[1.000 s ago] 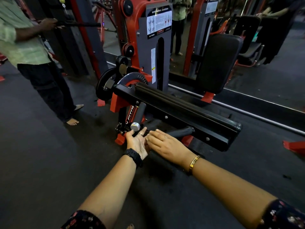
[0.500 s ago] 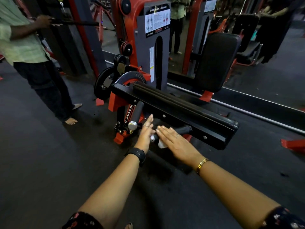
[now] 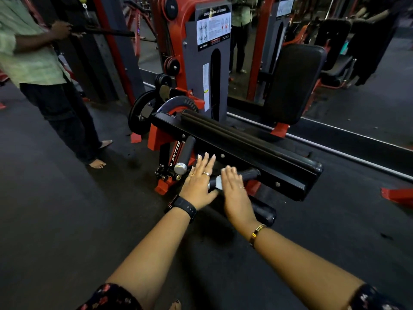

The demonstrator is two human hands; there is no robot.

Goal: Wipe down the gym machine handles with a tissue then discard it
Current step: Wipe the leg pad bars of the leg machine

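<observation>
A red and black gym machine [image 3: 245,151] stands in front of me with two black grip handles. The left handle [image 3: 185,153] points toward me and ends in a silver cap. The right handle [image 3: 248,174] lies sideways under the black beam. A white tissue [image 3: 218,183] lies against the right handle, between my hands. My left hand [image 3: 201,182] is flat with straight fingers, just left of the tissue. My right hand [image 3: 233,189] is flat too, its fingers laid over the tissue and handle.
A person in a pale green shirt [image 3: 33,63] stands barefoot at the left, holding a black bar. A black back pad [image 3: 295,83] and a mirror stand behind the machine. A black roller [image 3: 263,211] lies low under my right wrist. Dark rubber floor [image 3: 67,220] surrounds me.
Both hands have opened up and shifted right along the machine, from the silver-capped left handle to the right handle. The white tissue now shows between them.
</observation>
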